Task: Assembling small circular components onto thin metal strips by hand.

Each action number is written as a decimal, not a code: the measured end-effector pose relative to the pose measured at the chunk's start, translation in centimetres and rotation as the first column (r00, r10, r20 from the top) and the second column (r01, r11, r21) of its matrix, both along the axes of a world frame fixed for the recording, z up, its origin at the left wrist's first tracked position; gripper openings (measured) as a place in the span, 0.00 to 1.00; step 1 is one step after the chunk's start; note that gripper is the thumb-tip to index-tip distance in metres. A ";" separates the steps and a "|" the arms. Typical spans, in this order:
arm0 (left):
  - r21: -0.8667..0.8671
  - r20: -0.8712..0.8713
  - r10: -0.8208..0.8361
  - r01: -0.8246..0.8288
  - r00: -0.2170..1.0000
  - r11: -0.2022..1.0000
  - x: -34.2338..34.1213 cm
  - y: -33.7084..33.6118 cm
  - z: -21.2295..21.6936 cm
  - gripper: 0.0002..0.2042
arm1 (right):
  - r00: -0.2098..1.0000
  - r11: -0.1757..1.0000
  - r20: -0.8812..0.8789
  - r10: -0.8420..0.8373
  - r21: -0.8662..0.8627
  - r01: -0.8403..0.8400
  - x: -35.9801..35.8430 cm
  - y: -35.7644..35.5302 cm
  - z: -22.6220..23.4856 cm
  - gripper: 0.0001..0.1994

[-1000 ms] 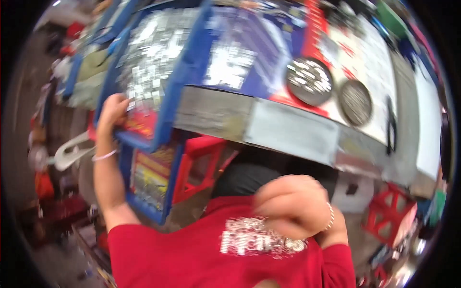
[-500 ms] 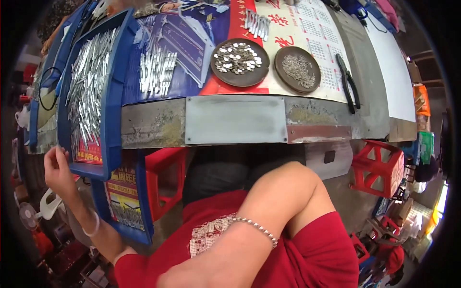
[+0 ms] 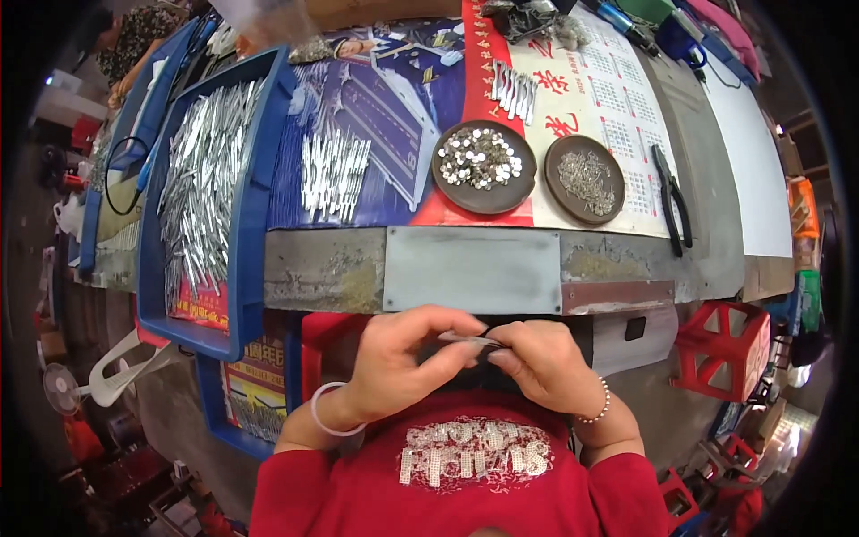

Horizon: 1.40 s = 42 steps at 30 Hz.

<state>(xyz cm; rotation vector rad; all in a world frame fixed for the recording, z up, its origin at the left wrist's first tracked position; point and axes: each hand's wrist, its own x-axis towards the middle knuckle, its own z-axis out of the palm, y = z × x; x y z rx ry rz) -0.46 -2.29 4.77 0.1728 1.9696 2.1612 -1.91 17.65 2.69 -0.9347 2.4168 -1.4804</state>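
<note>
Below the bench [image 3: 472, 268] edge, left hand [image 3: 394, 362] and right hand [image 3: 541, 362] pinch one metal strip [image 3: 470, 339] between them, while the tray [image 3: 242, 224] beside stays heaped with strips.

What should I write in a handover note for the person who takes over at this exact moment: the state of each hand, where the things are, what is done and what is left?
Left hand: closed on one end of a thin metal strip, in front of the chest.
Right hand: pinching the other end of the same strip.
Things: blue tray full of metal strips hangs over the bench edge at left; a loose bunch of strips lies on the bench; one dark dish of round shiny pieces, one dark dish of fine small parts; black pliers at right.
Done: one strip is picked up.
Left: cannot tell how many strips are finished; the tray is full.
</note>
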 end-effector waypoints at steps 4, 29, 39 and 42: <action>0.362 0.116 -0.219 0.164 0.969 0.918 -2.5 1.8 -1.7 0.07 | 0.961 0.994 0.274 -0.046 -0.087 0.072 -0.2 0.1 0.1 0.07; 0.698 0.505 -0.301 -0.178 0.809 0.694 -2.2 3.4 -3.9 0.10 | 0.849 0.851 -0.148 -0.507 0.074 0.521 -14.2 9.4 -0.6 0.05; 0.785 0.553 -0.455 -0.253 0.698 0.566 -1.3 4.2 -4.3 0.09 | 0.689 0.668 0.685 -0.235 -0.401 0.627 -13.0 9.4 -0.1 0.04; 0.807 0.531 -0.506 -0.225 0.680 0.546 -1.3 4.2 -4.3 0.09 | 0.673 0.631 0.729 -0.124 -0.466 0.620 -12.6 9.8 -0.6 0.05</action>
